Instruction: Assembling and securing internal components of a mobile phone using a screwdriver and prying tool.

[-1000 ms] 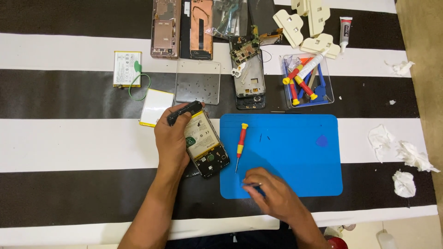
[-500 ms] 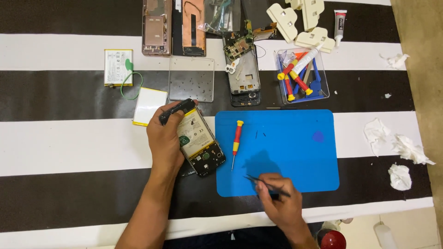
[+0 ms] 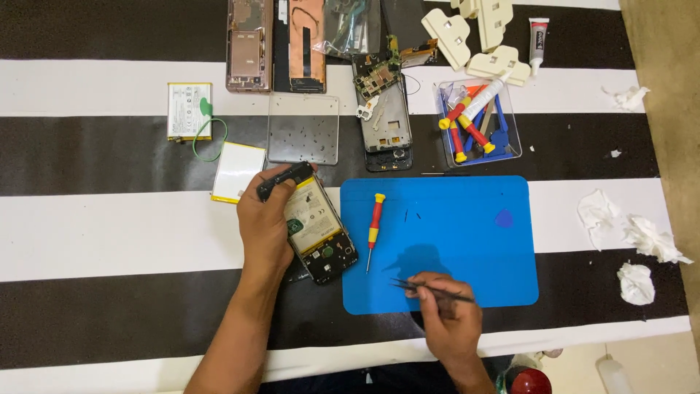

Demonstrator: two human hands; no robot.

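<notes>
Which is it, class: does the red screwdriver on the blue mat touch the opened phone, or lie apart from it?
Apart. The head view shows blue mat between the red screwdriver and the opened phone.

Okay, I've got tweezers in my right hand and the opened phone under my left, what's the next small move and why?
Probably bring the tweezers in the right hand leftward to the opened phone. Their tips hover over the blue mat, apart from the phone, and look empty, though small parts would be hard to see. The left hand already steadies the phone, and the red screwdriver lies unused between them.
</notes>
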